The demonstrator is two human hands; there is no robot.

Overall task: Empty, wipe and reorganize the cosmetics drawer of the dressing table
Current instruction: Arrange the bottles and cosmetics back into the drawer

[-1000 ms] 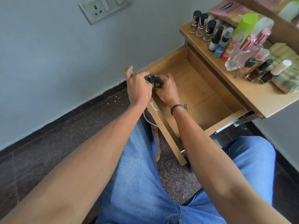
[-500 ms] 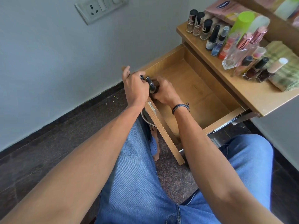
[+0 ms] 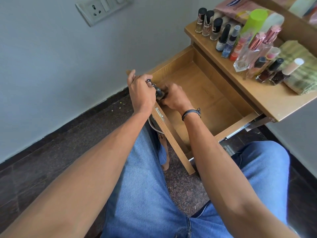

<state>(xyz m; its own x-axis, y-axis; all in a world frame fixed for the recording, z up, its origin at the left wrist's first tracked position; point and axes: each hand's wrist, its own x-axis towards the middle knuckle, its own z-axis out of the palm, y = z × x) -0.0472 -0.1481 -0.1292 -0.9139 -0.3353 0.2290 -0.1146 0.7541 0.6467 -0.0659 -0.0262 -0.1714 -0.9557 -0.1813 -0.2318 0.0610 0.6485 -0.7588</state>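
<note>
The wooden drawer stands pulled out, its floor bare apart from the near left corner. In that corner both hands meet over a few small black-capped bottles. My left hand is curled around them from the left, its thumb over the drawer's front edge. My right hand is inside the drawer and closes on the bottles from the right. The bottles' bodies are hidden by my fingers. Many cosmetics stand on the dressing table top: nail polish bottles, perfume bottles, a green bottle.
A folded green cloth lies at the right of the table top. The wall with a socket plate is left of the drawer. My knees in blue jeans sit under the drawer front, above a dark stone floor.
Both hands have stayed at the drawer's near left corner, shifting the black-capped bottles slightly lower and closer together. The camera view drifted a little.
</note>
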